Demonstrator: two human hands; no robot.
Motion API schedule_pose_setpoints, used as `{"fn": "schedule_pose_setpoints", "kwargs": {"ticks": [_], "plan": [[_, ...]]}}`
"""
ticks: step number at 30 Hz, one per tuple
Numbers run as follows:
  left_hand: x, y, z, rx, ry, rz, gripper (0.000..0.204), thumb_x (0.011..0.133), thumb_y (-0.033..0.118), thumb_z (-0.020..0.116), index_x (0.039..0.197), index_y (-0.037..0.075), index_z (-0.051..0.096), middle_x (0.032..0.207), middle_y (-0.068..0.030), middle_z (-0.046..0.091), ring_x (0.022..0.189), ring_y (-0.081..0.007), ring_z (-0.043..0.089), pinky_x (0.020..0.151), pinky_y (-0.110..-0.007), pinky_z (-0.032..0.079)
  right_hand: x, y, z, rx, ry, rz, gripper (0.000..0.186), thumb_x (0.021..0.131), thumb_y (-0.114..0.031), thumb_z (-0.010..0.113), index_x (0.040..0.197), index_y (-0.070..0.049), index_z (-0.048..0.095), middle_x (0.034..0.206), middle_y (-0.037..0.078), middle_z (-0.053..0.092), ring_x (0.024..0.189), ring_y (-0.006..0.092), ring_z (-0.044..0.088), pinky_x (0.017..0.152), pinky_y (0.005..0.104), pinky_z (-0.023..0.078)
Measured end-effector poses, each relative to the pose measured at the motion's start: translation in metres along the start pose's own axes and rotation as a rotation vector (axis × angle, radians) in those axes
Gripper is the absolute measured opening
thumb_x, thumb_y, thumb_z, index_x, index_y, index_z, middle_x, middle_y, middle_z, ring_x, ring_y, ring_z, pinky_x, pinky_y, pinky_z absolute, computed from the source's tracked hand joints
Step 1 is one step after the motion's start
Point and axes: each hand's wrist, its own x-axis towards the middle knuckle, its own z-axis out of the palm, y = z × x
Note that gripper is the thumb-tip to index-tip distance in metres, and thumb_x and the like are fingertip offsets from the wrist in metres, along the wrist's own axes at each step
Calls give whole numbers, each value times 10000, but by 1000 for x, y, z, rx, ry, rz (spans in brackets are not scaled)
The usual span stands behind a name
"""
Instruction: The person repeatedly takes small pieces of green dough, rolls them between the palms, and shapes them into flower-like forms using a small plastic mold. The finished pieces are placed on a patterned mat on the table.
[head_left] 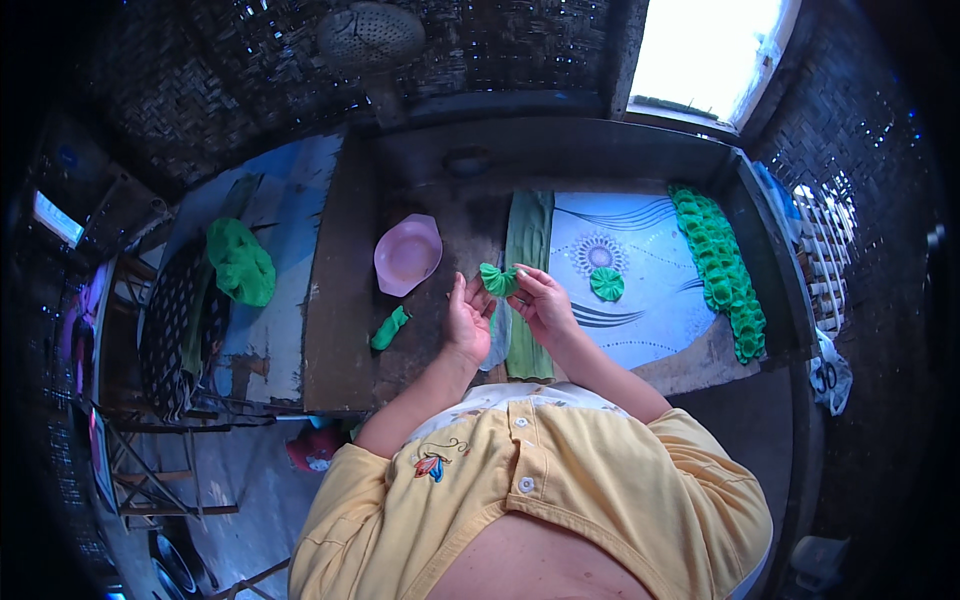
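Between my hands is a pleated green piece, apparently of leaf or thin sheet. My left hand cups it from the left and below, thumb upright. My right hand pinches its right side. On the patterned white sheet to the right lie a round pleated green piece and a long pile of similar green pieces. A pink octagonal dish sits beyond my left hand, with a small crumpled green piece below it. A long green strip runs under my hands.
A low wall edges the work surface at back and right. A left board carries crumpled green material and dark dotted cloth. A wooden frame stands lower left. A white bag hangs at the right.
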Motion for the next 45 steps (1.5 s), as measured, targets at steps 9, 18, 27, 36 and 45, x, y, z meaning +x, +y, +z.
{"fn": "schedule_pose_setpoints", "kwargs": {"ticks": [9, 18, 27, 36, 45], "plan": [[3, -2, -3, 8, -6, -55, 428, 855, 517, 482, 982, 127, 603, 939, -5, 634, 870, -107, 564, 795, -271, 395, -10, -9, 7, -185, -67, -112, 359, 826, -34, 584, 1173, -59, 498, 907, 26, 588, 817, 115, 593, 665, 240, 502], [0, 2, -2, -38, -36, -136, 457, 851, 533, 480, 963, 108, 607, 937, -30, 644, 871, -139, 596, 794, -312, 460, -6, -6, -12, -580, 23, -360, 456, 787, -35, 630, 1220, -43, 485, 1004, 56, 537, 801, 85, 546, 662, 225, 478], [2, 10, 1, -136, -37, -103, 457, 842, 539, 494, 952, 108, 603, 908, -26, 629, 853, -140, 579, 775, -313, 452, -3, 13, -33, -423, 55, 36, 410, 822, -185, 632, 1179, -26, 507, 1131, 116, 516, 1060, 251, 488, 888, 362, 414], [2, -7, -4, 70, -61, 14, 214, 828, 204, 633, 992, 87, 561, 964, -37, 621, 897, -131, 587, 769, -281, 473, -14, 3, -3, -209, 24, -130, 176, 841, -189, 607, 913, -31, 574, 868, 41, 590, 754, 154, 581, 671, 284, 475], [-1, -14, 0, 300, -146, 212, 293, 802, 25, 604, 1082, 30, 516, 986, -42, 596, 875, -105, 581, 779, -260, 487, -23, -9, 1, -1273, -8, -1038, 121, 728, -21, 627, 840, -17, 580, 735, 95, 565, 612, 228, 582, 540, 300, 467]]}}
